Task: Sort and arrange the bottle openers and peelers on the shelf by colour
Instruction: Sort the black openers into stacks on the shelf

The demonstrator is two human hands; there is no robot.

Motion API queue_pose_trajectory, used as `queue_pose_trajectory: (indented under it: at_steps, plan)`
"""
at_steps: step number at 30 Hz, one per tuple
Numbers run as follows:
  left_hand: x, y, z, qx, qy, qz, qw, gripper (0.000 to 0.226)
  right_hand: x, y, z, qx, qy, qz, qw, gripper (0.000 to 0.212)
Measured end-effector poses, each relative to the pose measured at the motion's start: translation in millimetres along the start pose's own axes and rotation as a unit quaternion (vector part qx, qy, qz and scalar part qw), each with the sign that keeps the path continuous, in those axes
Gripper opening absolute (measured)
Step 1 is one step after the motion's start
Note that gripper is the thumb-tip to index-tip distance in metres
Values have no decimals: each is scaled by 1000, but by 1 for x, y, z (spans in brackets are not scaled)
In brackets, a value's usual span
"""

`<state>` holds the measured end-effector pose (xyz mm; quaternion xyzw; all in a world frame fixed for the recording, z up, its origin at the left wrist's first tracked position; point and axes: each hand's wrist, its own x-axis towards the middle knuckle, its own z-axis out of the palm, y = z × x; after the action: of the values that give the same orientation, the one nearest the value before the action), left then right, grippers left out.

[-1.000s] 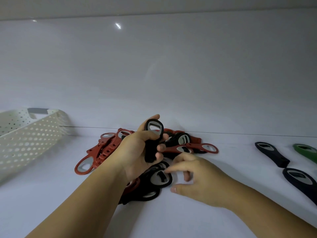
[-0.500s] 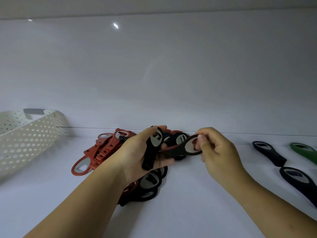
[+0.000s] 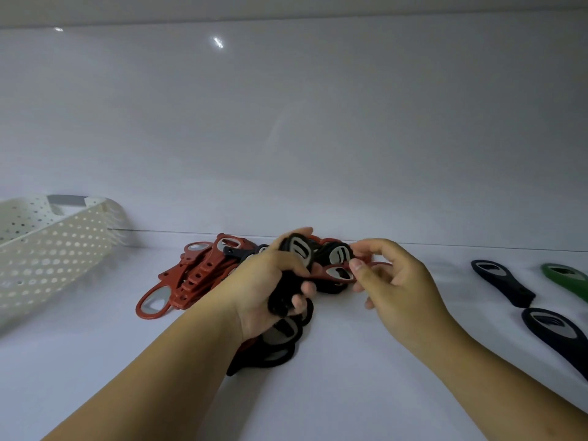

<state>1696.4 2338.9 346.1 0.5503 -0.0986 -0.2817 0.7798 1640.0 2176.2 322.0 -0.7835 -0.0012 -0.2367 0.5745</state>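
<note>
Two bare forearms reach in over the front edge of the white shelf point(image 3: 350, 402) and meet near its middle. Closest, under the left wrist, lies a heap of black openers point(image 3: 280, 343). There are at least two, overlapping so that the full number cannot be told. Above them the left hand point(image 3: 264, 281) is turned palm inward. Its fingers are curled tight round the handle of a black bottle opener point(image 3: 297, 251), held upright with the metal head on top; whether a second one sits in the same fist cannot be told. Just beside it the right hand point(image 3: 401, 281), knuckles up and wrist bent, pinches the head of a red bottle opener point(image 3: 339, 272) between thumb and forefinger, the other fingers loosely curled. This opener lies roughly level between the two hands, its other end at the left hand's fingers. Toward the right end of the shelf, well apart from the hands, lie a near navy opener point(image 3: 555, 334), a far navy opener point(image 3: 504, 283) and one green opener point(image 3: 564, 276) cut off by the frame. Left of the hands a stack of red openers point(image 3: 194, 275) fans toward the back edge; three metal heads show, the rest too overlapped to count. One more black opener head point(image 3: 339, 253) shows just behind the pinched red one. At the left end stands one white perforated basket point(image 3: 57, 253), close to the back wall point(image 3: 286, 122).
</note>
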Motion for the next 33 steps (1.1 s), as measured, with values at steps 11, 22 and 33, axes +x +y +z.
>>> queue_pose_trajectory:
  at_steps: [11,22,33]
  plan:
    - [0,2,0,-107,80,5,991,18,-15,2,20,-302,-308,-152,889,25]
    - [11,0,0,-26,102,37,994,12,2,3,-6,-159,-87,-202,962,17]
    - [-9,-19,17,162,-141,-24,976,41,-1,-6,-10,-59,-24,-96,993,15]
